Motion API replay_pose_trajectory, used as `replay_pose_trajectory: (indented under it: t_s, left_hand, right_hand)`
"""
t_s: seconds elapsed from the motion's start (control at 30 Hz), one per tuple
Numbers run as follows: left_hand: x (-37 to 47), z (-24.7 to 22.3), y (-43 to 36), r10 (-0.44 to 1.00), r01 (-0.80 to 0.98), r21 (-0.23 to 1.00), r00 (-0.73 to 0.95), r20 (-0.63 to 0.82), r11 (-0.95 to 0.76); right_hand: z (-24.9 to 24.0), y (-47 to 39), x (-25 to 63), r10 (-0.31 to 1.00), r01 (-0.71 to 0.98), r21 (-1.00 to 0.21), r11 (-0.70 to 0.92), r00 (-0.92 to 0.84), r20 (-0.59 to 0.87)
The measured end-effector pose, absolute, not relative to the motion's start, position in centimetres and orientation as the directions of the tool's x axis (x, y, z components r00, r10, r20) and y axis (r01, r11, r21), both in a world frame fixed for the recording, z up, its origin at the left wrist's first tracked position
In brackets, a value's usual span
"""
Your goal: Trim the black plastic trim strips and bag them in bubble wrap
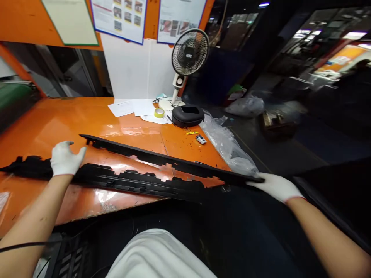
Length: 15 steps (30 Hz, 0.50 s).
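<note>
Two long black plastic trim strips lie across the orange tabletop. My right hand point(276, 186), in a white glove, is closed on the right end of the farther trim strip point(162, 155), out past the table's right edge. Its fingertips are partly hidden at the strip's end. My left hand point(66, 158), also gloved, is open over the nearer trim strip point(127, 181), with thumb and fingers apart. Whether it touches that strip I cannot tell. Notches and clips show along the nearer strip, whose right end reaches beyond the table's front edge.
On the orange table point(139, 133) stand a white fan point(189, 54), a black case point(188, 116), yellow tape point(159, 112) and papers point(123, 108). A yellow cutter point(191, 133) lies near a small white-and-dark object point(201, 139). Clear plastic sheeting point(228, 144) runs along the right edge.
</note>
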<state>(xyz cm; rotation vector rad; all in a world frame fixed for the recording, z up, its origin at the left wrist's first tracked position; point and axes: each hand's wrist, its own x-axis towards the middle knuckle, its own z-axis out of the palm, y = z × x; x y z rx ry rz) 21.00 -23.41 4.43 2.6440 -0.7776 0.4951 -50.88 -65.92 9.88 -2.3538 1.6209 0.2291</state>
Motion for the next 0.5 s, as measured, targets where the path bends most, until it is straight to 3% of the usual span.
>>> replay_pose_trajectory:
  t_s: [0.1,0.2,0.27,0.37,0.5]
  left_hand:
    - [14.0,3.2,-25.6,-0.698,-0.852,0.292,0.524,0.488,-0.435]
    - [7.2,1.1,-27.5,-0.955,-0.949,0.305,0.163,0.246,-0.084]
    - [4.4,-0.4,-27.9,-0.995,-0.959,0.281,0.054,0.083,-0.029]
    - [2.9,-1.8,-27.7,-0.997,-0.972,0.225,0.063,-0.048,-0.072]
    - [2.7,-1.7,-27.7,-0.986,-0.96,0.236,0.126,-0.112,-0.149]
  right_hand:
    - [8.0,-65.6,-41.9,-0.859,-0.889,-0.026,-0.458,0.449,-0.246]
    - [6.3,-64.9,-32.5,-0.799,-0.838,-0.016,-0.546,0.526,-0.291]
    - [5.3,-64.9,-27.9,-0.759,-0.805,-0.055,-0.59,0.577,-0.303]
    - [4.0,-66.7,-24.3,-0.722,-0.768,-0.169,-0.617,0.639,-0.265]
    - [2.0,-71.6,-23.6,-0.886,-0.87,-0.205,-0.448,0.463,-0.029]
